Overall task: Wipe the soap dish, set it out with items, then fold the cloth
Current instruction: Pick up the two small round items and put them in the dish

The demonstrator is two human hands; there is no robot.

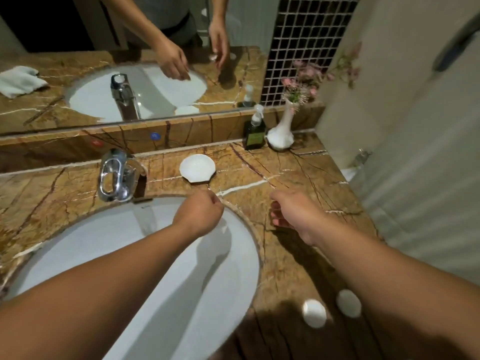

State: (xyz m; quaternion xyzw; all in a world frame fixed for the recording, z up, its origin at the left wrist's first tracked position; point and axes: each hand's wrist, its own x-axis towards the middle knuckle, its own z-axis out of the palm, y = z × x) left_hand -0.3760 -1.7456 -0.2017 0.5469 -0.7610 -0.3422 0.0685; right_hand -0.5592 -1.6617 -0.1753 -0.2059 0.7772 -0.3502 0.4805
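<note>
A white shell-shaped soap dish (197, 168) lies empty on the brown marble counter (259, 165), behind the basin and right of the tap. My left hand (200, 211) hovers over the basin's back rim just in front of the dish, fingers loosely bent downward, holding nothing. My right hand (293, 211) hangs over the counter to the right, fingers apart and empty. Two round white soaps (314, 313) (348, 303) rest near the counter's front edge under my right forearm. The white cloth shows only as a crumpled reflection (19, 80) in the mirror, at the left.
A white oval basin (78, 242) fills the lower left, with a chrome tap (114, 175) behind it. A dark green pump bottle (255, 131) and a white vase of pink flowers (281, 131) stand at the back right. A wall closes off the right side.
</note>
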